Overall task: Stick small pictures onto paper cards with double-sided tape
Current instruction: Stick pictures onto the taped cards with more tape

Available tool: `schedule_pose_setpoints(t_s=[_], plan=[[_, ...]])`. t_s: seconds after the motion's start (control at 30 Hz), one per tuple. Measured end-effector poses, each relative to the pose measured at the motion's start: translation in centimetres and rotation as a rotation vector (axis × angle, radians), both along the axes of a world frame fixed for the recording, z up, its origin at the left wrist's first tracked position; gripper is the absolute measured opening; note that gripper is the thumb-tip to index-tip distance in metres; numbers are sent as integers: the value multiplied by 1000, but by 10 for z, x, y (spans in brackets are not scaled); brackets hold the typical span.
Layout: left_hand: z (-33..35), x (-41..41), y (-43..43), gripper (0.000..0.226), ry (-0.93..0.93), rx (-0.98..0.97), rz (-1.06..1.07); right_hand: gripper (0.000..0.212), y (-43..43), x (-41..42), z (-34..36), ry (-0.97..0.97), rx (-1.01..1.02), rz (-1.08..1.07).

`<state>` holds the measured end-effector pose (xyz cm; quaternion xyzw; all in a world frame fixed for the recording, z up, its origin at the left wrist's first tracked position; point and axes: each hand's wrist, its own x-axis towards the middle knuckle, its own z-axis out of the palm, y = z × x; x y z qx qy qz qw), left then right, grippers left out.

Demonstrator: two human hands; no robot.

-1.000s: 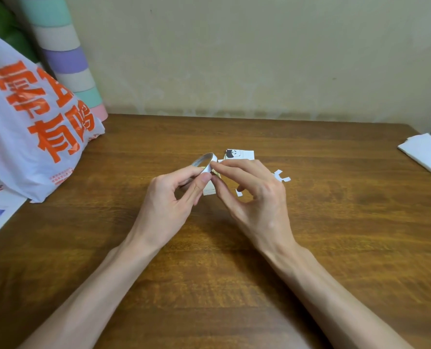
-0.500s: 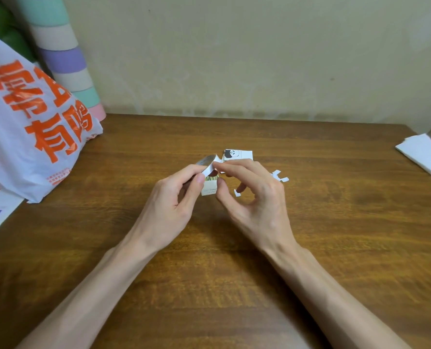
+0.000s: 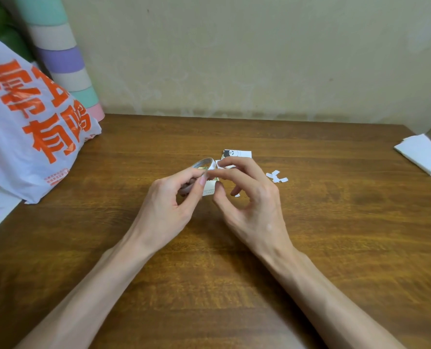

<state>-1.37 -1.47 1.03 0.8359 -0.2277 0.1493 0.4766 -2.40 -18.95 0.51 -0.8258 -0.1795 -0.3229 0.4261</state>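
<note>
- Brown wood-grain table (image 3: 335, 235) fills the head view. Just above its middle is the tape roll (image 3: 204, 162), a thin greyish ring with a white loose end.
- The left hand (image 3: 170, 205) holds the roll, thumb and fingers curled narrowly round the ring.
- The right hand (image 3: 254, 197) has curled fingers, with the index tip at the loose end and the thumb lower. Whether it pinches the tape cannot be told.
- A small white card (image 3: 208, 191) lies under the fingertips, mostly hidden by them.
- A small picture (image 3: 237, 154) with a black-and-white face lies just behind the hands.
- White paper scraps (image 3: 276, 176) lie near the right hand.
- At far left a white plastic bag (image 3: 30, 127) with orange characters rests on the table, in front of a pastel-striped tube (image 3: 65, 59).
- Folded white paper (image 3: 423, 154) lies at the right edge.
- A plain beige wall (image 3: 259, 59) stands behind the table.
</note>
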Motion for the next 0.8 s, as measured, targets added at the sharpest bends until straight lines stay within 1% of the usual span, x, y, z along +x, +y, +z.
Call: schedule_pose_setpoints(t_s=[0.07,0.17,0.27,0.37,0.5,0.6,0.8], plan=[[0,0,-1,16,-11,4,12,27,-1,0,1,5,14,-16],[-1,0,-1,16,-20,3,12,31,0,0,1,28,-24,-21],[-2,0,0,15,-16,3,27,28,1,0,0,26,-17,-25],[-3,1,1,16,-11,-5,48,24,1,-1,2,45,24,17],[-3,1,0,14,-8,2,41,39,0,-2,3,75,22,17],[-3,0,1,15,-12,-5,53,38,1,-1,1,70,-2,12],[-3,0,0,14,-26,-8,56,34,0,-1,0,44,18,20]])
